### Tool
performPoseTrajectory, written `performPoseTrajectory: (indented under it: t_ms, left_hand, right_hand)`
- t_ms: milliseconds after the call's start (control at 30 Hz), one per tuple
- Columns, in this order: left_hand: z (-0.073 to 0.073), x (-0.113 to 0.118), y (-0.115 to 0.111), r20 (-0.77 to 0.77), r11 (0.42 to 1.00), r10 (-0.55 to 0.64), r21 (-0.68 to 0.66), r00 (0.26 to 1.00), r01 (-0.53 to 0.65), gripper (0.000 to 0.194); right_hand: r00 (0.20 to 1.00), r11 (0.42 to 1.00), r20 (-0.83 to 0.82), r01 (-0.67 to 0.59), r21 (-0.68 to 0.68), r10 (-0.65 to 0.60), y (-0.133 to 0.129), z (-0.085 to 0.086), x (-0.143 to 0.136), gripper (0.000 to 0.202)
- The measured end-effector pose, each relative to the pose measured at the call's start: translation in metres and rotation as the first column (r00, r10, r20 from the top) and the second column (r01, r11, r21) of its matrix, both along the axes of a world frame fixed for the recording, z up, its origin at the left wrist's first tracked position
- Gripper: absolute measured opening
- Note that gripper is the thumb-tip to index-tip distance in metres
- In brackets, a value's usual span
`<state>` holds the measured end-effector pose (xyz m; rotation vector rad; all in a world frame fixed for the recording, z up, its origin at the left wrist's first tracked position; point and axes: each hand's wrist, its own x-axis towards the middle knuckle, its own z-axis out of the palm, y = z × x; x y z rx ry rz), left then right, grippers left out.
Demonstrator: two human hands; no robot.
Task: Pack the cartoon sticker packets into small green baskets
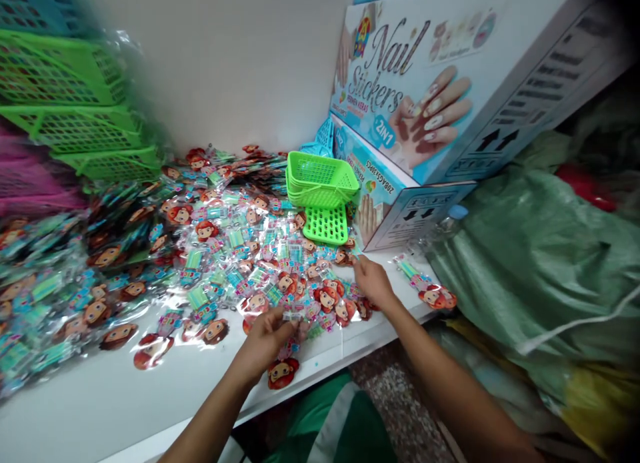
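Note:
Near the table's front edge, my left hand [265, 343] pinches a small clear packet with a red-haired cartoon face [283, 373], which hangs below the fingers. My right hand [374, 283] is closed at the right side of the packet pile, its fingertips by a thin pale piece that I cannot make out. Between the hands lies a spread of similar cartoon-face packets [327, 296]. Green plastic baskets [323, 176] are nested just beyond my right hand, with one perforated green basket [325, 225] under their front.
Stacked green baskets [70, 129] and pink ones [33, 173] stand at the left. Two nail-sticker cartons [395, 89] rise at the back right. A lone packet [425, 284] lies right of my right hand, beside a green sack [545, 263]. The white table edge [320, 369] runs before me.

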<state>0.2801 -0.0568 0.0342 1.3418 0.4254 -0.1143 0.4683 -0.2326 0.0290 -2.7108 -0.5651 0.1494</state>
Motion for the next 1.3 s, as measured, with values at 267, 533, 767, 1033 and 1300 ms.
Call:
performPoseTrajectory:
  t_ms: [267,533,767,1033,1300]
  left_hand:
    - [0.001,0.006,-0.005,-0.046,0.999,0.036,-0.024,0.998,-0.038,0.026]
    - [-0.009,0.017,-0.007,-0.062,0.993,0.04,-0.111,0.997,-0.046,0.024]
    - [-0.01,0.016,-0.005,-0.068,0.998,0.037,-0.057,0.997,-0.041,0.025]
    - [-0.013,0.02,-0.008,-0.069,1.0,0.014,0.002,0.998,-0.014,0.024]
    - [-0.017,0.023,-0.005,-0.045,0.999,-0.03,0.037,0.999,0.032,0.024]
  right_hand:
    - [0.998,0.99,-0.051,0.031,-0.138,-0.039,0.036,-0.032,0.044,0.044]
    - [0.99,0.98,-0.076,-0.132,-0.146,0.122,0.058,-0.03,0.023,0.051]
    - [0.999,0.981,-0.03,0.006,-0.192,-0.012,0.019,-0.021,0.021,0.047]
    - [0.996,0.952,-0.093,-0.02,-0.306,-0.01,0.019,-0.036,0.013,0.045]
    - [0.996,0.958,-0.033,0.068,-0.278,-0.08,0.014,-0.034,0.022,0.054]
